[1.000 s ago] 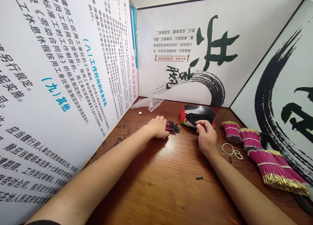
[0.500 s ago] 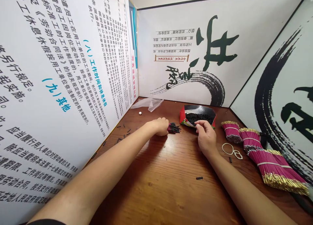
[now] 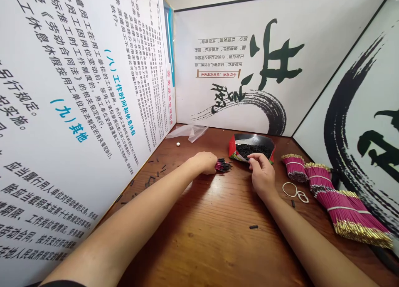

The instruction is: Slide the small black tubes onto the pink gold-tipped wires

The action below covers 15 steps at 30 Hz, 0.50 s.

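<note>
My left hand [image 3: 206, 163] is closed round a bundle of magenta wires [image 3: 223, 165], whose black-covered ends stick out to the right. The rest of that bundle is hidden by the hand. At the near edge of a red box with a black inside [image 3: 232, 147], my right hand [image 3: 261, 170] is closed, thumb and forefinger pinched together. Whatever may be between those fingertips is too small to make out. Many short black tubes [image 3: 254, 149] fill the box.
Rubber-banded bundles of magenta wires with gold ends [image 3: 352, 214] lie on the right. Near them are white rubber bands [image 3: 289, 189]. Loose black tubes [image 3: 151, 179] are scattered at the left, and a clear plastic bag [image 3: 190, 131] lies by the back panel.
My left hand has shifted slightly right and turned a little, with the wire bundle moving along in it. My right hand stays pinched by the box.
</note>
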Each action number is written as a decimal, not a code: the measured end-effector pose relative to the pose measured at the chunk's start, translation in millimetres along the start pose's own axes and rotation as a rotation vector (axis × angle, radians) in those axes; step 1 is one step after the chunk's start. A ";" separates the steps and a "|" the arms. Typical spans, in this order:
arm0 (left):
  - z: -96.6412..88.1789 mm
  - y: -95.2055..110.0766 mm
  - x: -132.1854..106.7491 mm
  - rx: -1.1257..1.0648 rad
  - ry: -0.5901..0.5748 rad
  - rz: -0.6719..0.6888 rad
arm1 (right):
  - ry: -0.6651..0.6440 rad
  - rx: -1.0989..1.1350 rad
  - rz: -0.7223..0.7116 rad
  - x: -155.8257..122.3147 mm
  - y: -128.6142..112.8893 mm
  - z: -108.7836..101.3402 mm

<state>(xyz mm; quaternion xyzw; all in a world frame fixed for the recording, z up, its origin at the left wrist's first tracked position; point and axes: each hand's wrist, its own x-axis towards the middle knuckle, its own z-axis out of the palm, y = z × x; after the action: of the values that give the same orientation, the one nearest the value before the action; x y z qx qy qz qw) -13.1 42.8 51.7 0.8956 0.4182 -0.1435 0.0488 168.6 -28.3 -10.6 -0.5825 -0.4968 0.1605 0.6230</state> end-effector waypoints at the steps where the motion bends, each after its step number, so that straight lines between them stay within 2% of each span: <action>1: 0.8 0.9 -0.7 0.015 0.013 0.011 | -0.002 0.002 0.000 0.0 0.3 0.0; 7: 3.6 11.4 -8.5 0.066 0.100 0.024 | -0.010 0.012 -0.002 0.3 2.3 0.2; 15: 0.7 15.2 -7.4 0.074 0.075 0.045 | -0.008 0.000 0.002 0.2 0.3 0.2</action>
<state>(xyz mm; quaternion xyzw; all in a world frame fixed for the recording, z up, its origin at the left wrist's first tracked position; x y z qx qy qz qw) -6.2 27.3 52.7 0.9108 0.3938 -0.1240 0.0030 168.6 -27.9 -10.8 -0.5823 -0.4988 0.1635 0.6207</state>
